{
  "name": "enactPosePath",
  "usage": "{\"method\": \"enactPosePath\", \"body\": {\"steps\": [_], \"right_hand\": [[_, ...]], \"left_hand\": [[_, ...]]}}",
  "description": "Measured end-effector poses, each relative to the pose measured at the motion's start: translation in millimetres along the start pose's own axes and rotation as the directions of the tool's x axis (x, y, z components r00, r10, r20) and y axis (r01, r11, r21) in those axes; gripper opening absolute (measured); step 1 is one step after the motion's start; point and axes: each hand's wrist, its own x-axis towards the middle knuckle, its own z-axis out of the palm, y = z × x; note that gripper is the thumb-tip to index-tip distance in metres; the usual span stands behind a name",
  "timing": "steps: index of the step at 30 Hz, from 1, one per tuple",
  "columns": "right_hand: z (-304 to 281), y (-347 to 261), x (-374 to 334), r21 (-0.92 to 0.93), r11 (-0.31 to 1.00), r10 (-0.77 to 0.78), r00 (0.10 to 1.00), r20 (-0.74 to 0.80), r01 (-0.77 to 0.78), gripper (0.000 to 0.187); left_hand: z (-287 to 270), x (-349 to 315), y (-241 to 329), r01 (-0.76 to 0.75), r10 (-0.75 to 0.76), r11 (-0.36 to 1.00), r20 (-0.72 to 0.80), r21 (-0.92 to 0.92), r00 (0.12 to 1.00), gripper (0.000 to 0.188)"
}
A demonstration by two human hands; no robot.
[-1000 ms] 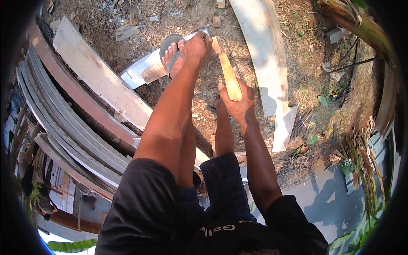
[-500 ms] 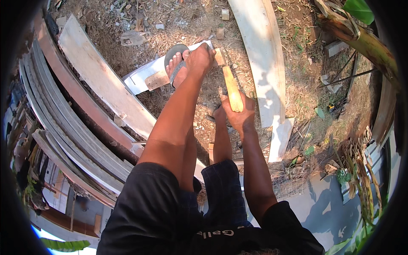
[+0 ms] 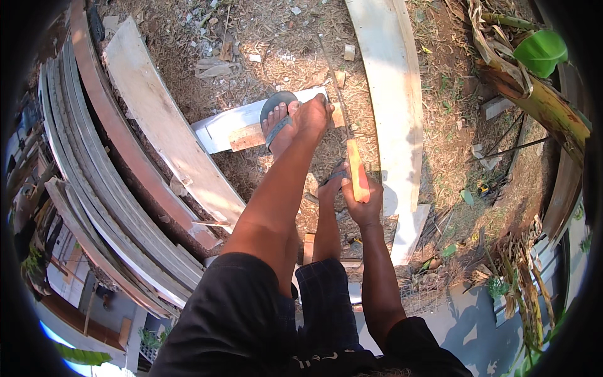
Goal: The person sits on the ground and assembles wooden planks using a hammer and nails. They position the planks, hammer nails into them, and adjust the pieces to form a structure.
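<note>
A light wooden beam (image 3: 248,136) with a white face lies across the ground in front of me. My sandalled left foot (image 3: 279,119) stands on it. Near its right end my left hand (image 3: 311,118) grips it, fingers closed around the edge. My right hand (image 3: 365,204) is wrapped around the wooden handle of a handsaw (image 3: 355,164). Seen edge-on, the saw's thin dark blade points away from me and passes beside the beam's right end, just right of my left hand. Whether the teeth touch the wood I cannot tell.
A long pale board (image 3: 392,94) lies right of the saw. To the left are another pale board (image 3: 163,113) and a stack of long grey planks (image 3: 81,157). Small wood offcuts (image 3: 349,52) lie beyond the beam. A banana stem (image 3: 540,100) leans in at the far right.
My right hand has drawn the saw back toward me, and more of its blade shows beyond the beam. My left hand and foot stay on the beam. The whole view has shifted slightly.
</note>
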Motion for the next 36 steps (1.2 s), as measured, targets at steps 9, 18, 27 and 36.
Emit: {"method": "enactPosePath", "body": {"steps": [9,18,27,36], "right_hand": [[-89,-52,-200,-0.314,0.940,0.198,0.965,0.171,-0.137,0.022],[11,-7,18,-0.083,0.996,0.036,0.998,-0.052,-0.040,0.016],[-93,-54,-202,-0.163,0.970,0.206,0.963,0.176,-0.178,0.036],[-17,-20,-2,0.040,0.989,0.138,0.989,0.056,-0.140,0.015]], "left_hand": [[17,4,-20,-0.068,0.065,0.997,-0.084,-0.032,0.994,0.030],[8,2,-7,0.003,-0.003,1.000,0.008,-0.018,1.000,0.028],[14,5,-22,-0.019,0.018,0.999,-0.051,-0.037,0.999,0.030],[11,-10,-6,-0.003,0.003,1.000,-0.043,0.000,0.999,0.028]]}}
